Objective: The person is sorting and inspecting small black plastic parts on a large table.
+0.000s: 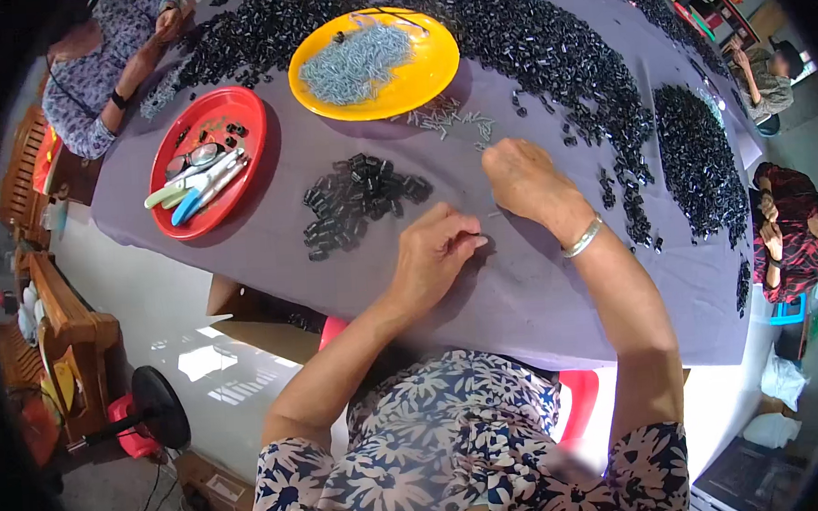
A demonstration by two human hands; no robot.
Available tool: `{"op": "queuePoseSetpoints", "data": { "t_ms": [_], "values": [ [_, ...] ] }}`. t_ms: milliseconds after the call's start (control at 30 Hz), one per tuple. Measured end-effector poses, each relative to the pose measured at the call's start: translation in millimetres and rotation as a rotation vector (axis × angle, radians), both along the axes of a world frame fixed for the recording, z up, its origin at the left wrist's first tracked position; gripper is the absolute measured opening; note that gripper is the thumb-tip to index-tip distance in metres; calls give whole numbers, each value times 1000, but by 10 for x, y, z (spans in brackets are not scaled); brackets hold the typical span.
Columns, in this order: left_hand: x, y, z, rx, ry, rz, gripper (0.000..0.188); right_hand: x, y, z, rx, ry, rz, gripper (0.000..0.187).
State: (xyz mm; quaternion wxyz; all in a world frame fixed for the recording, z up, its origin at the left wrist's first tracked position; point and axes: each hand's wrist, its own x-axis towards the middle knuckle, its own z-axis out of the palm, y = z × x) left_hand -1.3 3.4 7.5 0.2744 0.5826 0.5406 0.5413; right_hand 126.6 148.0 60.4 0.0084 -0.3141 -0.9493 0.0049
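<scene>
My left hand is over the near part of the cloth, thumb and forefinger pinched together. A dark bit shows at its fingertips, too small to name. Farther right, my right hand is curled with its knuckles up and a bracelet on the wrist; its fingertips are mostly hidden. Just beyond it lie loose thin grey pieces, spring-like in shape. Left of my hands is a small pile of short black cylindrical parts. A yellow plate beyond holds a heap of the same grey pieces.
A red tray at the left holds glasses, pen-like tools and a few black parts. Large heaps of black parts cover the far and right table. Other people sit at the far left and right. A black fan stands lower left.
</scene>
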Motion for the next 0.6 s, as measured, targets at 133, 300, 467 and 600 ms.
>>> {"op": "queuePoseSetpoints", "data": {
  "t_ms": [133,300,467,600],
  "values": [
    [-2,28,-12,-23,-47,30,18,280,130,-112,-304,384,-19,9],
    [-78,112,-4,79,336,54,15,387,-378,-22,-1073,937,-285,26],
    [-45,123,-59,29,426,75,17,339,-579,-310,-1057,947,-199,32],
    [-30,98,-47,19,458,67,17,341,-604,-455,-867,967,-69,33]
  ]
}}
